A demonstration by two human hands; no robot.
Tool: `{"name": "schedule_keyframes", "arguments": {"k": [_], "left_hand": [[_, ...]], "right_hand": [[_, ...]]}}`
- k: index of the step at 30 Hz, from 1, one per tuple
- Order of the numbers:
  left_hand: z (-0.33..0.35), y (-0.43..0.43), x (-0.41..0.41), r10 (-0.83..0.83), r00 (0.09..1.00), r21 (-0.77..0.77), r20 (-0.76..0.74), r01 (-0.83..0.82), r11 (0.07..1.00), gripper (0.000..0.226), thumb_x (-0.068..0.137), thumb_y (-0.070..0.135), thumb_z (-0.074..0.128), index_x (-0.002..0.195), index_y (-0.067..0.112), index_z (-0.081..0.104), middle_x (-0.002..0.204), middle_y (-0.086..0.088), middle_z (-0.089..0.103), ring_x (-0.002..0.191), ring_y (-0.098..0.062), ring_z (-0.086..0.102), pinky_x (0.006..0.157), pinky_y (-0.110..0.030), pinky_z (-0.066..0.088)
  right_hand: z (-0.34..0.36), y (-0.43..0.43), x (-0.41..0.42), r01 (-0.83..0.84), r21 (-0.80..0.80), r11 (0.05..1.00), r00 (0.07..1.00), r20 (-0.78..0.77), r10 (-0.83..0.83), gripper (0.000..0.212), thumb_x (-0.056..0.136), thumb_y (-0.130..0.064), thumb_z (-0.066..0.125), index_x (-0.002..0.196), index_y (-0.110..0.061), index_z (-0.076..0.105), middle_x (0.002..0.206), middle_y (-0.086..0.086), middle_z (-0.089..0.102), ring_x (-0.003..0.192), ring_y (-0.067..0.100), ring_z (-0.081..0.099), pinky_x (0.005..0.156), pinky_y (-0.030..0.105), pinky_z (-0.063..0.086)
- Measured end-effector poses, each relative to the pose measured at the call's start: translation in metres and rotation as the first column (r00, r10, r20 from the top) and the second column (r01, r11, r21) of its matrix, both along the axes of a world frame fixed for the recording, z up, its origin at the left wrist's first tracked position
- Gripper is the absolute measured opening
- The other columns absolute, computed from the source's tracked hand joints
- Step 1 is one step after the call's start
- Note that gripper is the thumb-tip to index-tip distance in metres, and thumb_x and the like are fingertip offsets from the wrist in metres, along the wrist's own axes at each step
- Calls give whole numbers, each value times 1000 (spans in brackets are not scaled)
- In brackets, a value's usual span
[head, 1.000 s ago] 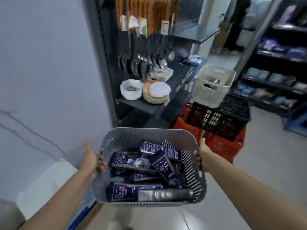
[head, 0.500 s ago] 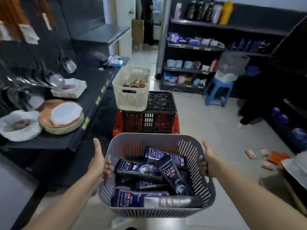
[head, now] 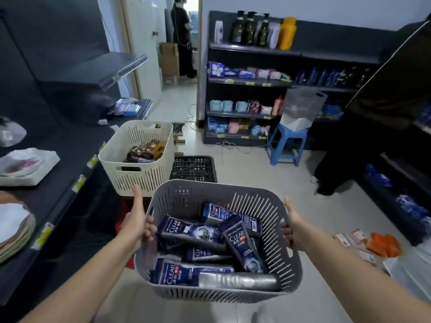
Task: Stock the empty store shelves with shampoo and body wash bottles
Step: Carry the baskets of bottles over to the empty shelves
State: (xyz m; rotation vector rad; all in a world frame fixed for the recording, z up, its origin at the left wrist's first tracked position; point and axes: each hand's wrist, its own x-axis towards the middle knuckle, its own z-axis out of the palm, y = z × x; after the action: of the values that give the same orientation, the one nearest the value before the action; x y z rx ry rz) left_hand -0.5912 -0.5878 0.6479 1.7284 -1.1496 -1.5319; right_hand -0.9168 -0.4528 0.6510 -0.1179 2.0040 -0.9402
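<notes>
Head view, looking down along both my forearms: I hold a grey basket out in front of me at about waist height above the pale tiled floor. My left hand grips its left side, the fingers curled in through the handle opening and the thumb pointing up along the outer wall. My right hand grips the opposite side in the same way, fingers hooked into the slot, thumb raised. Inside the basket lie the dark blue CLEAR shampoo bottles, piled loosely on their sides across one another; the nearest one shows a silver cap against the front wall. Just beyond the basket a cream basket holding dark and amber bottles sits on a black crate. To my left runs a dark shelf with yellow price tags on its edge, carrying a stack of plates. On the floor to my right lie orange packets. Further off stands a blue stool, and beside it a person in dark clothes. Against the back wall is a shelving unit with dark pump bottles and a yellow bottle on its top shelf and soft packets below. Another person stands in the doorway beyond.
</notes>
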Motion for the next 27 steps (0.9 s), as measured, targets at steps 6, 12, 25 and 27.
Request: {"name": "schedule_keyframes", "arguments": {"k": [6,12,25,27], "left_hand": [[-15,-46,-80,128,991,19,34,-128,992,111,52,102,4,72,4,53,44,-7,45,33,-15,31,40,-21,26],[-14,-87,-140,322,946,11,29,-322,947,98,50,104,11,57,12,42,44,-7,42,34,-16,31,44,-23,27],[-27,-186,-179,611,789,-16,-63,-613,790,85,48,105,29,49,21,33,44,-3,30,36,-13,23,42,-21,22],[-28,-196,-186,666,742,11,-74,-667,745,83,50,104,30,50,21,31,45,-2,28,36,-13,21,41,-20,20]], "right_hand": [[5,-91,-103,-131,37,991,990,51,129,77,82,-83,28,58,-10,37,34,-3,26,27,11,20,38,21,16],[34,-204,-166,-328,13,945,942,78,326,79,84,-80,31,48,-10,39,29,-2,29,38,14,24,39,27,18],[18,-451,-184,-586,3,811,806,113,582,72,81,-82,34,47,-19,30,36,-4,28,27,10,20,37,14,13],[15,-483,-181,-628,-9,778,773,107,625,74,84,-81,28,45,-18,30,36,-4,28,27,10,20,39,14,12]]}}
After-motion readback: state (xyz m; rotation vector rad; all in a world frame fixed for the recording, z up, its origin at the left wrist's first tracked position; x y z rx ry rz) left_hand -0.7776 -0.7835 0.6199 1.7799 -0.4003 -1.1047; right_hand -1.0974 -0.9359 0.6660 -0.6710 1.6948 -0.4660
